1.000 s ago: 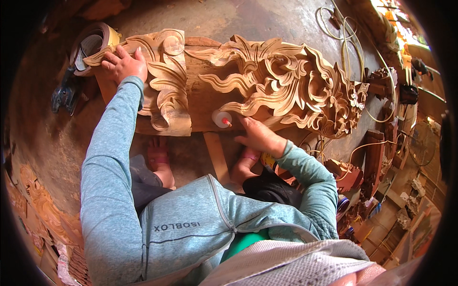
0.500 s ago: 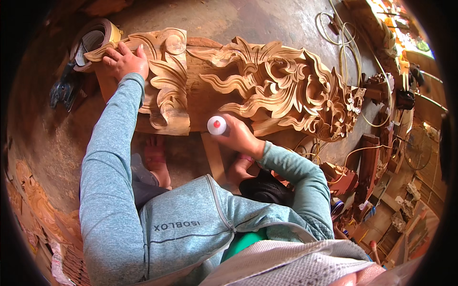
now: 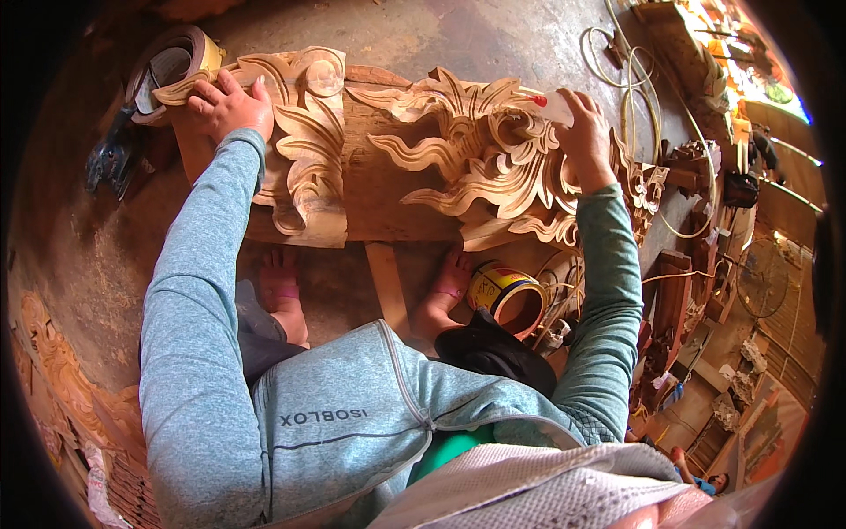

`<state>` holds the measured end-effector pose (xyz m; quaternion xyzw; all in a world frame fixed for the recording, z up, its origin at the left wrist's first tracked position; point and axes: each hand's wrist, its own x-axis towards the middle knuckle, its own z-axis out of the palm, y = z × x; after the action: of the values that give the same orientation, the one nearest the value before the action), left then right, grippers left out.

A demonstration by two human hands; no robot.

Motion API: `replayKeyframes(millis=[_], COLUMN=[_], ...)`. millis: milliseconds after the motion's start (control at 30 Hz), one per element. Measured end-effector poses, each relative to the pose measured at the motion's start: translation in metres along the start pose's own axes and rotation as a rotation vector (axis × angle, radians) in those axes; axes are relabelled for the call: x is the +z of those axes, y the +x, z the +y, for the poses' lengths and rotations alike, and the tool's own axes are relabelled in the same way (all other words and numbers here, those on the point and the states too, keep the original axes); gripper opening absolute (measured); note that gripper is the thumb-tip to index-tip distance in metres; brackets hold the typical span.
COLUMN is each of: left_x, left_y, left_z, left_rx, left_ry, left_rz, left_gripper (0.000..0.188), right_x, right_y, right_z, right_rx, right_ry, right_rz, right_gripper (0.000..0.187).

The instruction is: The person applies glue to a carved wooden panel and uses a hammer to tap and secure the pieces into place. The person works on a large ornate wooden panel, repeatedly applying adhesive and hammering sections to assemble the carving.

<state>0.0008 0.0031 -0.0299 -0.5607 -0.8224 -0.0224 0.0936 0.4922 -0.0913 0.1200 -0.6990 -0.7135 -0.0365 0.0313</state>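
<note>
My left hand [image 3: 236, 109] lies with fingers spread on a separate carved wooden piece [image 3: 308, 145], at the left end of a wooden board [image 3: 374, 167]. A larger leaf-and-scroll carving [image 3: 493, 176] covers the right part of that board. Over its far edge, my right hand [image 3: 586, 141] is wrapped round a white squeeze bottle [image 3: 555, 109] with a red tip. The bottle is tilted, its tip pointing left above the carving's upper leaves. Part of the bottle is hidden by my fingers.
A roll of sanding belt [image 3: 208, 56] and a dark tool [image 3: 115, 159] lie at the far left. Between my right foot and forearm stands a yellow-labelled can [image 3: 504, 284]. Looped cable [image 3: 630, 88] and wooden blocks [image 3: 674, 286] are on the right.
My right hand has carried the bottle from the board's near edge up and right over the large carving, tipping it over. The can has come into sight. My left hand stays in place.
</note>
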Motion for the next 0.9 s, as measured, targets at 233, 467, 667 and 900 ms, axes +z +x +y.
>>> replayKeyframes(millis=[233, 467, 667, 900], left_x=[0.002, -0.001, -0.015, -0.008], left_y=[0.0, 0.0, -0.002, 0.0], left_z=[-0.003, -0.003, -0.001, -0.002], left_rx=[-0.001, 0.006, 0.009, 0.005], left_ry=[0.011, 0.006, 0.045, 0.048], left_rz=[0.009, 0.016, -0.036, -0.019], left_gripper=[0.073, 0.073, 0.073, 0.073], right_x=[0.002, 0.005, 0.0, 0.008], right_y=[0.022, 0.033, 0.032, 0.032], right_z=[-0.001, -0.005, 0.006, -0.004], right_rx=[-0.191, -0.338, -0.294, -0.341], right_ry=[-0.105, -0.148, -0.225, -0.157], right_rz=[0.003, 0.049, 0.082, 0.073], right_gripper=[0.054, 0.051, 0.058, 0.043])
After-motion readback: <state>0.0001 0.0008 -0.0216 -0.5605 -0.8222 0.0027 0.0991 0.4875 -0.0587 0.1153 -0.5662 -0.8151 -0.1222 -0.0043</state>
